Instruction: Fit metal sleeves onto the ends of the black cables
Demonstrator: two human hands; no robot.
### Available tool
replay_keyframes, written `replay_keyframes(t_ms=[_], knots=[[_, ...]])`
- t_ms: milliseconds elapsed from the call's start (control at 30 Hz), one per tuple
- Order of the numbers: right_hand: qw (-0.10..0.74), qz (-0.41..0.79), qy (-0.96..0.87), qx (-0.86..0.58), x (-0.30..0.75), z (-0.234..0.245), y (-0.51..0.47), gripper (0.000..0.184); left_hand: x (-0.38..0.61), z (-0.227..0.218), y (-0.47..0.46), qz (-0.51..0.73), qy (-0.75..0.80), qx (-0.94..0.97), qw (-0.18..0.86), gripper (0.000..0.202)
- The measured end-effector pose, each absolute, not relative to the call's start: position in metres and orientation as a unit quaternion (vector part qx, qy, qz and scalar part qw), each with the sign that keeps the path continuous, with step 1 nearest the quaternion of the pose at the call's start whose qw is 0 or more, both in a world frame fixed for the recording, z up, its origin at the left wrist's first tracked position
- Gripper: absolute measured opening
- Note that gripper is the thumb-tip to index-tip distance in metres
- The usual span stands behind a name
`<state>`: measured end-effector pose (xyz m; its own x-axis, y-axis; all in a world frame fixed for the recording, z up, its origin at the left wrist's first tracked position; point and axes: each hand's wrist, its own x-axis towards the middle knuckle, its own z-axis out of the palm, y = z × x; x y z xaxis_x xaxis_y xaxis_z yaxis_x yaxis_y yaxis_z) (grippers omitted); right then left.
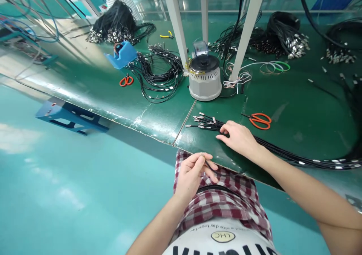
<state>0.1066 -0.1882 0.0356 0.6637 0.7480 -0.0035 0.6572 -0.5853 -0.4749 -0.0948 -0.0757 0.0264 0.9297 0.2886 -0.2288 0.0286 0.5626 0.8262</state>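
Observation:
Over my lap, just off the table's front edge, my left hand [195, 172] pinches the end of a black cable [223, 175] between thumb and forefinger. That cable runs right, toward the table edge. On the green table my right hand [237, 136] rests at a bundle of black cables [283, 151] with silver connector ends pointing left. Its thumb and fingers are apart; the fingertips touch the bundle near the connectors, and I see nothing lifted in them. Behind that hand lie orange-handled scissors [260, 121].
A grey round machine [205, 83] with a black top stands between white posts [177, 25]. Coiled cables [161, 74], a blue tape dispenser [121, 55], a second pair of orange scissors [126, 81] and yellow pliers [166, 35] lie to the left. A blue stool [68, 115] stands below.

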Motion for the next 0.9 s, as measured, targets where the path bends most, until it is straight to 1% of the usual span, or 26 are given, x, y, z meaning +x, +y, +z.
replay_keyframes(t_ms=[67, 167, 233, 300, 333, 367, 400, 467, 567, 633, 767, 900], knots=[[0.237, 0.131, -0.399, -0.876, 0.105, 0.038, -0.188, 0.02, -0.101, 0.017, -0.071, 0.079, 0.214, 0.481, 0.847, 0.031], [0.336, 0.269, -0.402, -0.808, 0.102, 0.048, -0.197, 0.025, -0.114, 0.001, -0.057, 0.047, 0.281, 0.58, 0.763, 0.038], [0.396, 0.368, -0.391, -0.745, 0.097, 0.055, -0.206, 0.028, -0.122, -0.005, -0.049, -0.037, 0.303, 0.684, 0.663, 0.045], [0.408, 0.393, -0.387, -0.727, 0.089, 0.061, -0.214, 0.029, -0.127, -0.001, -0.044, -0.092, 0.293, 0.791, 0.529, 0.053], [0.403, 0.387, -0.391, -0.732, 0.085, 0.063, -0.217, 0.029, -0.126, 0.004, -0.044, -0.077, 0.277, 0.834, 0.471, 0.053], [0.396, 0.378, -0.395, -0.738, 0.08, 0.065, -0.219, 0.029, -0.123, 0.012, -0.046, -0.034, 0.259, 0.862, 0.434, 0.052], [0.39, 0.368, -0.399, -0.744, 0.076, 0.066, -0.22, 0.028, -0.119, 0.02, -0.048, 0.018, 0.236, 0.866, 0.44, 0.044], [0.383, 0.351, -0.401, -0.754, 0.068, 0.066, -0.221, 0.027, -0.105, 0.035, -0.057, 0.095, 0.206, 0.806, 0.546, 0.023], [0.381, 0.344, -0.393, -0.763, 0.058, 0.064, -0.221, 0.025, -0.082, 0.043, -0.069, 0.122, 0.204, 0.65, 0.721, 0.026], [0.384, 0.349, -0.386, -0.763, 0.053, 0.062, -0.222, 0.023, -0.071, 0.04, -0.075, 0.126, 0.205, 0.566, 0.788, 0.023], [0.389, 0.363, -0.382, -0.756, 0.051, 0.062, -0.226, 0.023, -0.068, 0.03, -0.076, 0.115, 0.194, 0.507, 0.832, 0.017], [0.373, 0.391, -0.389, -0.746, 0.064, 0.065, -0.223, 0.03, -0.07, 0.027, -0.074, 0.086, 0.185, 0.506, 0.838, 0.02]])
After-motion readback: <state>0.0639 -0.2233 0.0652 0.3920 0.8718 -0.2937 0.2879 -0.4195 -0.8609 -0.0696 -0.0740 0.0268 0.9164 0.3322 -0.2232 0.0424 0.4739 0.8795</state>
